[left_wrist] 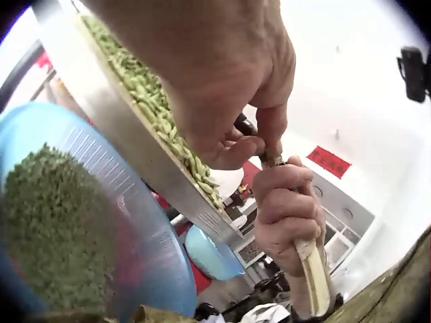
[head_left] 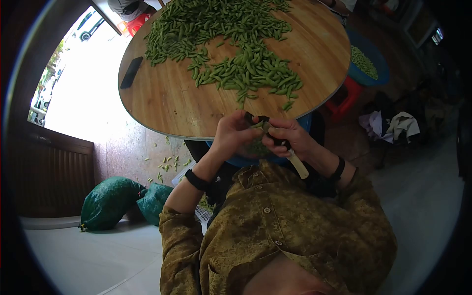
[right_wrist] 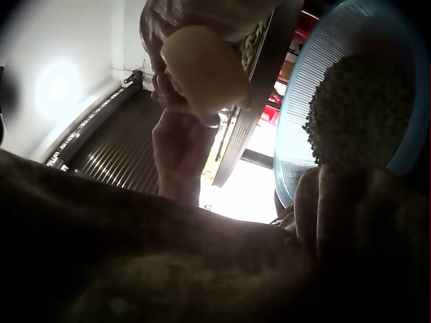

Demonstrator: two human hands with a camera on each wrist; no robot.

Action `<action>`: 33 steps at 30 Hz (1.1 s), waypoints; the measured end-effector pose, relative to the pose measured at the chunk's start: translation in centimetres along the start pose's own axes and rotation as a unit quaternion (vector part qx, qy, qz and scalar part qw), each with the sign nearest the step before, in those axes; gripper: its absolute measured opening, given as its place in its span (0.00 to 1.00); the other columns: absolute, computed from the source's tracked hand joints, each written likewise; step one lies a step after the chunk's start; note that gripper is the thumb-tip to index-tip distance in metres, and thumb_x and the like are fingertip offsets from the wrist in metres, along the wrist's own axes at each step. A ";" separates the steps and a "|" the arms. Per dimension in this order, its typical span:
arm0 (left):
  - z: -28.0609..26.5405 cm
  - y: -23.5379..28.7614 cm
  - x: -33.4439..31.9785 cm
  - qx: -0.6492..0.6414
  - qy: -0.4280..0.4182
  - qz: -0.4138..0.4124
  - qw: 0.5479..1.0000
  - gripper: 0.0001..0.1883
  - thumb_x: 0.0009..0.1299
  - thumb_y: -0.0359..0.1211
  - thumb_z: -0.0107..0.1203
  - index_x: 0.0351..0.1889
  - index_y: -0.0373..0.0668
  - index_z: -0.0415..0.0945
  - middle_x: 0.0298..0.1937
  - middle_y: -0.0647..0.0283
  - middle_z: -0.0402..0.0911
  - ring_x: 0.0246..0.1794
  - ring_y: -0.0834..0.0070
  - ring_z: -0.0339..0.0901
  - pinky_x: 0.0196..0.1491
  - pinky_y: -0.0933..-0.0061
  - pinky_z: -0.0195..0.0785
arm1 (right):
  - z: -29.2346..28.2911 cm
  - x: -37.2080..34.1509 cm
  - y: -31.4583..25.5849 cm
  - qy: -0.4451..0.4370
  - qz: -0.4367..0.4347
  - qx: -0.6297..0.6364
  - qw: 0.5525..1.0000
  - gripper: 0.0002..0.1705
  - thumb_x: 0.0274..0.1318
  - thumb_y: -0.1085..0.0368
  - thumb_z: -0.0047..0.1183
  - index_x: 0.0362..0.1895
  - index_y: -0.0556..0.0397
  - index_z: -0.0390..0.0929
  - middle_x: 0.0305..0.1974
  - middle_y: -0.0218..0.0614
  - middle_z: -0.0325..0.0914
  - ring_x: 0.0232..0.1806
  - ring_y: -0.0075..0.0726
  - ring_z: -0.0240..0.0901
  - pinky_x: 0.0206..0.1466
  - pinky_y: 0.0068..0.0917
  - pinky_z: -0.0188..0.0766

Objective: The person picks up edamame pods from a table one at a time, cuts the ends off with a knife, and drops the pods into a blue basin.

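Observation:
Both hands meet just off the near edge of the round wooden table, over a blue basin (left_wrist: 151, 195) of small green beans (left_wrist: 57, 229). My left hand (head_left: 231, 132) pinches a green pod (head_left: 258, 126) between thumb and fingers. Curled round a tool, my right hand (head_left: 294, 136) has its fingertips close against the left ones. The tool's cream handle (head_left: 298, 165) sticks out below the right fist; its working end is hidden among the fingers. Something black (left_wrist: 245, 125) shows at the left fingers.
A big heap of green pods (head_left: 216, 29) covers much of the wooden table (head_left: 319, 44). A dark flat object (head_left: 131, 73) lies at its left edge. Another blue basin (head_left: 381, 73) stands beyond the right side, above a red stool (head_left: 346, 98). Green sacks (head_left: 110, 204) sit on the floor.

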State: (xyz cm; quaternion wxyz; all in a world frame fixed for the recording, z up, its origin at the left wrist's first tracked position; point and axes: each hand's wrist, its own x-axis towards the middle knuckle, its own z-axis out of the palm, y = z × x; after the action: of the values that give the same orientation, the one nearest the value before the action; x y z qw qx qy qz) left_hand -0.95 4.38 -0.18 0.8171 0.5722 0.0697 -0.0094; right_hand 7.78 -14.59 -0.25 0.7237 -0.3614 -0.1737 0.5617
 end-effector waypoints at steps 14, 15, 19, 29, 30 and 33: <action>0.4 0.9 -1.2 0.074 0.018 0.035 0.997 0.04 0.65 0.26 0.58 0.33 0.35 0.76 0.25 0.60 0.80 0.18 0.81 0.74 0.17 0.83 0.61 | 0.7 -0.8 -0.3 -0.026 0.044 0.079 0.996 0.21 0.67 0.65 0.39 0.63 0.51 0.63 0.28 0.33 0.66 0.16 0.17 0.55 0.12 0.13 0.52; 0.4 0.9 -1.2 0.073 0.019 0.035 0.997 0.04 0.65 0.26 0.58 0.33 0.35 0.76 0.25 0.60 0.80 0.18 0.81 0.74 0.17 0.83 0.61 | 0.6 -0.8 -0.3 -0.035 0.039 0.081 0.995 0.20 0.67 0.65 0.40 0.62 0.51 0.65 0.29 0.33 0.67 0.16 0.17 0.56 0.13 0.12 0.52; 0.8 0.7 -0.9 -0.047 0.003 -0.005 0.999 0.06 0.68 0.30 0.56 0.35 0.35 0.78 0.26 0.62 0.81 0.21 0.82 0.74 0.19 0.84 0.61 | -0.4 -0.8 -0.2 -0.029 0.042 0.066 0.997 0.18 0.67 0.66 0.41 0.59 0.53 0.69 0.30 0.31 0.70 0.17 0.16 0.59 0.14 0.11 0.53; 1.3 -2.1 -0.3 -0.021 0.051 0.000 0.998 0.06 0.67 0.28 0.50 0.38 0.36 0.74 0.29 0.63 0.80 0.22 0.82 0.75 0.18 0.84 0.60 | 1.2 -1.1 0.8 0.083 -0.072 -0.232 0.966 0.13 0.64 0.67 0.47 0.49 0.57 0.74 0.28 0.27 0.73 0.19 0.13 0.62 0.17 0.13 0.55; 1.5 -2.3 -0.2 -0.021 0.051 -0.001 0.998 0.06 0.67 0.28 0.50 0.38 0.36 0.74 0.29 0.63 0.80 0.22 0.82 0.75 0.18 0.84 0.60 | 1.4 -1.3 0.7 0.090 -0.066 -0.265 0.958 0.12 0.63 0.66 0.48 0.48 0.57 0.75 0.27 0.26 0.73 0.19 0.13 0.62 0.18 0.13 0.56; 1.7 -2.9 0.1 -0.055 0.046 -0.010 0.997 0.05 0.68 0.28 0.48 0.36 0.37 0.73 0.27 0.64 0.79 0.21 0.83 0.74 0.20 0.84 0.61 | 1.5 -1.5 0.8 0.096 -0.064 -0.313 0.943 0.12 0.62 0.66 0.49 0.47 0.57 0.76 0.26 0.24 0.72 0.20 0.12 0.62 0.21 0.14 0.57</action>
State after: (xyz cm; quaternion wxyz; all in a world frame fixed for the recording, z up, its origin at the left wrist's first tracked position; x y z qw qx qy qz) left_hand -0.92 1.77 -2.28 0.8432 0.5255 0.1129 0.0128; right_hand 5.75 -15.36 0.43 0.6216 -0.6102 -0.2933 0.3940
